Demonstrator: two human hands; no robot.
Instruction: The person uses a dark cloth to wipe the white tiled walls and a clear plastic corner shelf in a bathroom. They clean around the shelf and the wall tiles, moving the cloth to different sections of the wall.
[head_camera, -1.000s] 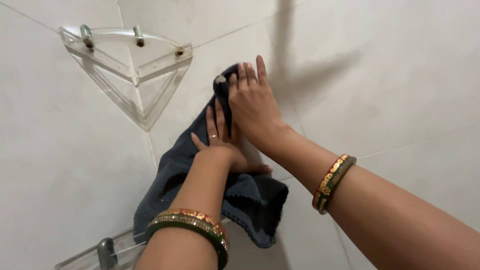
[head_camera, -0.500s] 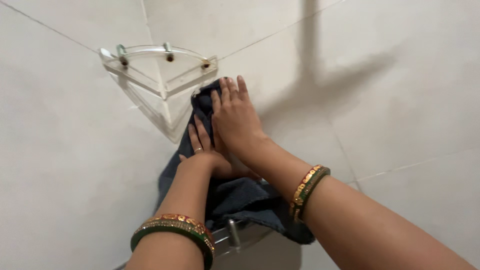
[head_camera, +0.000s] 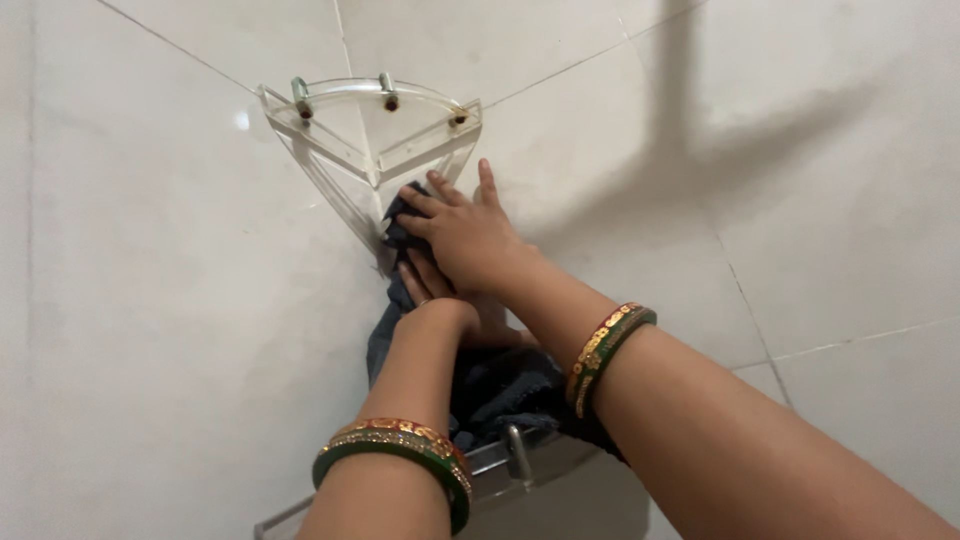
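The right hand (head_camera: 462, 235) lies flat on the dark cloth (head_camera: 490, 380) at the frame's centre, fingers spread and pressing the cloth's top end against the tiled wall (head_camera: 800, 200) — not clenched, just pushing with an open palm. Its fingertips sit just below the upper shelf (head_camera: 375, 130), a clear corner shelf in the upper middle of the frame, fixed with 3 metal studs.

The left hand (head_camera: 435, 305) is right beneath the right one, touching it, fingers also laid out flat on the cloth; a ring shows on 1 finger. Whether it pinches any fabric I cannot tell, as the right hand covers part of it.

The cloth hangs down the wall corner from the hands to the lower middle of the frame, where it drapes over the lower shelf (head_camera: 500, 460), a clear one with a metal stud. Each forearm wears bangles (head_camera: 605, 350) — green, red and gold.
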